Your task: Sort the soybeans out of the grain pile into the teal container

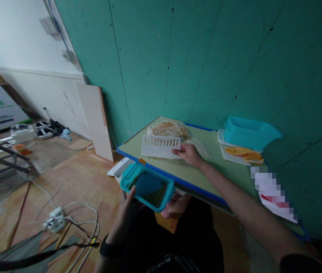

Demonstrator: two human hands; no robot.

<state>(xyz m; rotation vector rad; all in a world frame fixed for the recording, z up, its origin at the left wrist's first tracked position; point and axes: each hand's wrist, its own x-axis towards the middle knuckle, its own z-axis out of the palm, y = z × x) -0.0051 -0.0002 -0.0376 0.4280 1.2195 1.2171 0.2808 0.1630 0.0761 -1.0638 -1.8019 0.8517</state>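
My right hand point(189, 153) grips the right end of a white slotted plastic panel point(159, 151), which stands tilted on the green tabletop point(220, 167). Behind the panel spreads a pile of tan beans point(169, 129) mixed with small pale grains. More pale grains point(203, 148) lie to the right of my hand. Below the table's front edge, my left hand point(127, 204) holds a teal plastic container point(148, 187) by its near left side, thumb over the rim. Small green beans point(155, 195) lie inside the container, mostly toward its right end.
A teal bin point(249, 132) and a folded orange-yellow cloth point(243, 153) sit on white trays at the table's right. The green wall point(149, 57) borders the back. Cables and a power strip point(55, 219) lie on the floor at left, near a leaning board point(95, 117).
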